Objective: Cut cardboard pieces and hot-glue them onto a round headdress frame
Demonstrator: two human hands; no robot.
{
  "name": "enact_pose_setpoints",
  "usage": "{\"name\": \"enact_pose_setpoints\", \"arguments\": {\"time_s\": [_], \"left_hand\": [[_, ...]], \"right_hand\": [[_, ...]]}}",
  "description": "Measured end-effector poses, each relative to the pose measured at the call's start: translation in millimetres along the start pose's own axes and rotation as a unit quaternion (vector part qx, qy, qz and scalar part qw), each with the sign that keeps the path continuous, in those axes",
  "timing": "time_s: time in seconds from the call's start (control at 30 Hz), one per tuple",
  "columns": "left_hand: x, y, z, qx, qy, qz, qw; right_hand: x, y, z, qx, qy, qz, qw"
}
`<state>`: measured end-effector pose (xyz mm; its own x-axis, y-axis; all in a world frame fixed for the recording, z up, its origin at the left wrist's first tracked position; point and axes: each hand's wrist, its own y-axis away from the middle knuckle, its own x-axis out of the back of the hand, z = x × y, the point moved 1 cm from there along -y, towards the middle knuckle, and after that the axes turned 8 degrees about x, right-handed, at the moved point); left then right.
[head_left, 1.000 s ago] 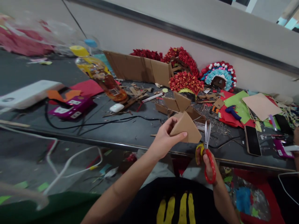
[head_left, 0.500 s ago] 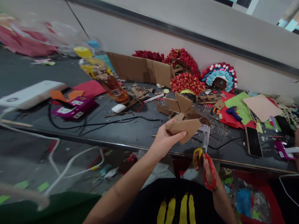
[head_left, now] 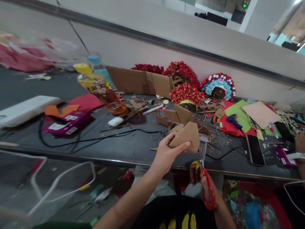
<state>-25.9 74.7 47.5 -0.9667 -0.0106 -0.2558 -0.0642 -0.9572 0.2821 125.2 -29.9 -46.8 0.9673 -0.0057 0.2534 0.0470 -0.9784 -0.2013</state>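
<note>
My left hand (head_left: 166,154) pinches a brown cardboard piece (head_left: 187,139) above the front edge of the dark table (head_left: 133,143). My right hand (head_left: 202,183) grips red and yellow scissors (head_left: 204,171), fingers through the handles, blades pointing up just right of the cardboard's lower corner. More cut cardboard pieces (head_left: 177,115) lie on the table right behind it.
Red paper-flower pieces (head_left: 186,92) and a blue-white one (head_left: 219,84) stand by the wall with a cardboard strip (head_left: 140,81). A drink bottle (head_left: 102,90), white earbud case (head_left: 115,121), black cables, coloured paper (head_left: 240,114) and a phone (head_left: 255,145) lie around. Another person's hand (head_left: 299,143) is at right.
My left hand turned the cardboard piece, first flatter, then back up. The scissors stayed beside its right edge, dropping slightly. The view tilted up a little.
</note>
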Motion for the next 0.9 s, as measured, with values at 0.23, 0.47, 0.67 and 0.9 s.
{"name": "enact_pose_setpoints", "arguments": {"time_s": [0.23, 0.47, 0.67, 0.9], "left_hand": [[1.3, -0.4, 2.6, -0.083, -0.104, -0.006, 0.991], [11.8, 5.0, 10.8, -0.374, -0.283, -0.008, 0.883], [12.9, 3.9, 10.5, -0.426, -0.316, -0.113, 0.84], [5.9, 9.0, 1.8, -0.37, -0.277, -0.149, 0.874]], "right_hand": [[0.4, -3.1, 3.1, -0.034, -0.122, -0.022, 0.992], [-5.2, -12.3, -12.9, -0.081, -0.282, 0.009, 0.956], [9.9, -41.5, -36.1, -0.043, -0.317, 0.154, 0.935], [8.9, -57.1, -45.6, -0.1, -0.325, 0.198, 0.919]]}}
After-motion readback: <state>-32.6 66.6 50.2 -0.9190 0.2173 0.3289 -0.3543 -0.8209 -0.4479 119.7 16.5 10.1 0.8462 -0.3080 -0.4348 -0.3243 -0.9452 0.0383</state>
